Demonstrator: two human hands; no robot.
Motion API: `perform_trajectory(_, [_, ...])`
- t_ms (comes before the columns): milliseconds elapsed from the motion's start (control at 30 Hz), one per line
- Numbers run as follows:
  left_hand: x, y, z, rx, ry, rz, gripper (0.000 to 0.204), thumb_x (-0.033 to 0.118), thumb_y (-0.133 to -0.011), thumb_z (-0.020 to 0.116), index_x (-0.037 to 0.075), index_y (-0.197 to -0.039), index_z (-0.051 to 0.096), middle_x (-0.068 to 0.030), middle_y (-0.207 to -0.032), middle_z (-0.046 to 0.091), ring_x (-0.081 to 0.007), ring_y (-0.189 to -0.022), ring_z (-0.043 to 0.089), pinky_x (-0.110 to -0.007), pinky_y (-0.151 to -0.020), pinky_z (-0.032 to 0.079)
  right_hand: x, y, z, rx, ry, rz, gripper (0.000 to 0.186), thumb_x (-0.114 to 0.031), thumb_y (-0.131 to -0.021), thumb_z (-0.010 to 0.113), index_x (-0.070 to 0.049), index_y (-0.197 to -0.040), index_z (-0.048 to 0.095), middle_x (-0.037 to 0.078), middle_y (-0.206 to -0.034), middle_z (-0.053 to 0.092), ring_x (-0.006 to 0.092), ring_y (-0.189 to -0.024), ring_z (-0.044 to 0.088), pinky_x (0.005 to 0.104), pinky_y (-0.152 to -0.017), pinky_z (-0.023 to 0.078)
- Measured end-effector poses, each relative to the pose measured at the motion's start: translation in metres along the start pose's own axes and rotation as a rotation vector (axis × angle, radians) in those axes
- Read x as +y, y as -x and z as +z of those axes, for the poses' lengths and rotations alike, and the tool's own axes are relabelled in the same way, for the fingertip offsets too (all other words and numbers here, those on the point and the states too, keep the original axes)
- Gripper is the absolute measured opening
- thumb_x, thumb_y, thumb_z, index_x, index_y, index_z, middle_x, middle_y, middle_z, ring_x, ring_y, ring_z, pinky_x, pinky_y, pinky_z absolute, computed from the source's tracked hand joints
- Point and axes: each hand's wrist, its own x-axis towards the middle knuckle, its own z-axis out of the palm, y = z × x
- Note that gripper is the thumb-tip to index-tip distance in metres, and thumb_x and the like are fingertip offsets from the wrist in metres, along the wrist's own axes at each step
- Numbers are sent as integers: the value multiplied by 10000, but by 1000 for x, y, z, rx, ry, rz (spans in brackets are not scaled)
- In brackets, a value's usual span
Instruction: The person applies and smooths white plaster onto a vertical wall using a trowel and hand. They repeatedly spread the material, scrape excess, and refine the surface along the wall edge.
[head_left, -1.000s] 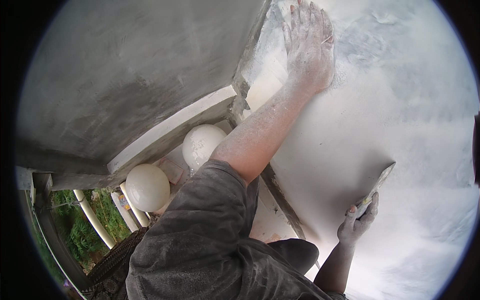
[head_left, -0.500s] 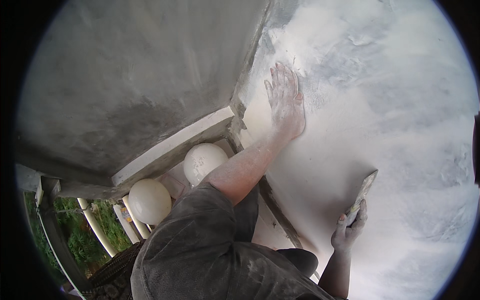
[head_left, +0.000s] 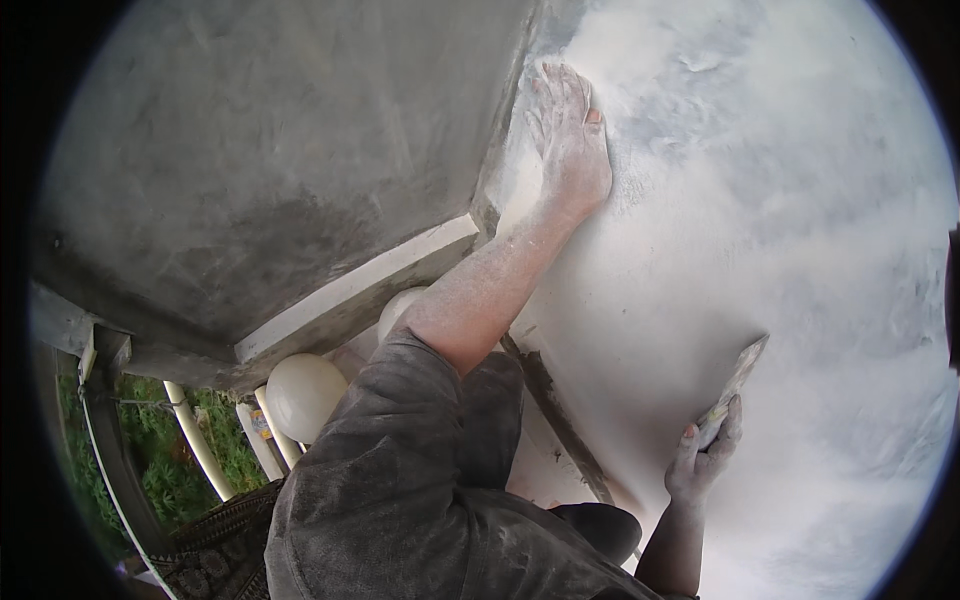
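We find the left hand laid against the mottled white surface, fingers extended and dusted white; we cannot tell whether it grips anything beneath. The right hand is closed on a flat, thin-bladed scraper, at the lower right before that surface. To the left we note a patchily stained grey surface with a pale, straight ledge. The dusty dark shirt and left arm partly block two round white globes. Green foliage shows around pale, rounded rails.

left hand: against whitish wall; right hand: gripping scraper; globe: beside sleeve
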Motion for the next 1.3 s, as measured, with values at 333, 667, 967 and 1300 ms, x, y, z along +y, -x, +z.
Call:
perform_trajectory(333, [3, 5, 3, -25, -50, -49, 649, 201, -1093, 351, 32, -1650, 65, -190, -1725, -25, -401, -1587, -84, -583, -1259, -74, -9, -5, 2, -13, -19, 62, 773, -400, -1016, 640, 84, -1533, 331, 235, -1410, 504, 337, -1294, 512, 459, -1097, 398])
perform_trajectory(667, [-3, 13, 7, -23, -66, -122, 621, 213, -1108, 330, 50, -1654, 84, -170, -1731, -19, -388, -1588, -89, -539, -1273, -57, -7, -9, -1, -75, 11, -6, 749, -375, -1020, 636, 78, -1535, 335, 274, -1490, 468, 389, -1381, 465, 489, -1137, 372])
perform_trajectory(967, [-7, 15, -8, 63, 120, -188, 535, 229, -1115, 351, 81, -1623, 270, -149, -1724, 108, -386, -1589, 26, -530, -1283, 21, -7, -7, 4, -45, -46, 80, 700, -275, -1003, 641, 77, -1533, 350, 279, -1518, 452, 390, -1422, 428, 488, -1171, 339])
perform_trajectory(1300, [-9, 65, -23, 164, 252, -269, 429, 108, -1078, 424, 47, -1498, 493, -171, -1531, 483, -335, -1450, 412, -440, -1214, 327, -6, -8, 6, -56, -46, 30, 694, -257, -1009, 650, 66, -1541, 342, 259, -1505, 460, 367, -1388, 469, 471, -1155, 368])
